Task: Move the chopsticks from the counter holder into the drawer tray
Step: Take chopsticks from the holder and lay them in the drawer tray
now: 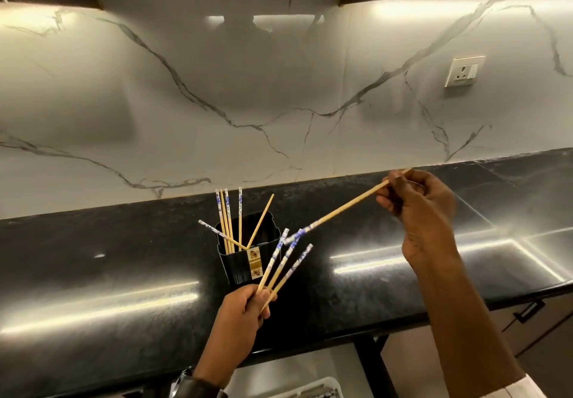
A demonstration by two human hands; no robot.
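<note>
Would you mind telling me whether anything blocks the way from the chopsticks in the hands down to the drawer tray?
Nothing visible does. The left hand and right hand hold chopsticks above the counter; the white tray shows below its front edge, mostly cut off by the frame.

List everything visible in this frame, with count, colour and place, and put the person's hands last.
holder: one, black with a gold label, on the counter.
chopsticks in holder: about six, pale wood with blue-white ends, standing or leaning.
counter: one, glossy black, across the frame.
backsplash: white marble with grey veins.
wall socket: one, white, upper right.
tray: white, bottom edge, partly visible.
left hand: holds three chopsticks.
right hand: holds one chopstick.
</note>
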